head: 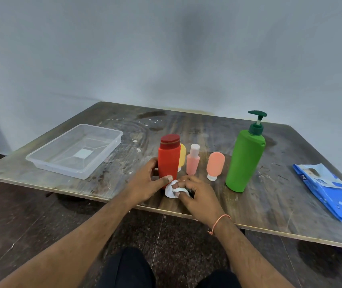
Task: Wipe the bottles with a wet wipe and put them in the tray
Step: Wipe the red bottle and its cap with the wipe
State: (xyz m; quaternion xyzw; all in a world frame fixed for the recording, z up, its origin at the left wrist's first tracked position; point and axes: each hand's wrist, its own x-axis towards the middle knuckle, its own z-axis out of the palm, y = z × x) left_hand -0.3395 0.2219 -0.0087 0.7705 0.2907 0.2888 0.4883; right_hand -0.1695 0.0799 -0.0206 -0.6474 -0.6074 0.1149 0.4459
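Tray [76, 151], one clear plastic one, sits at about ten o'clock on the desk [270, 204], and it holds nothing. Five bottles stand upright near the middle of the desk, none of them in the tray. Nearest the front edge is a red bottle [168, 161] with a dark red cap; just behind it, mostly hidden, is a yellow bottle [182, 155]. At one o'clock from the red one stands a small pink bottle [193, 160] with a pale cap, then a squat salmon tube [215, 165] resting on its white cap, then, at three o'clock, a tall green pump bottle [245, 161].

The left hand [147, 183] wraps the lower part of the red bottle, thumb across its front and fingers behind. The right hand [197, 194] pinches one crumpled white wet wipe [173, 191] with curled fingers, the wipe touching the base of the red bottle. An orange thread [220, 222] circles the right wrist.

One blue pack of wipes [330, 193] lies flat at the far three o'clock edge. Between the tray and the bottles the desk shows white specks and smears.
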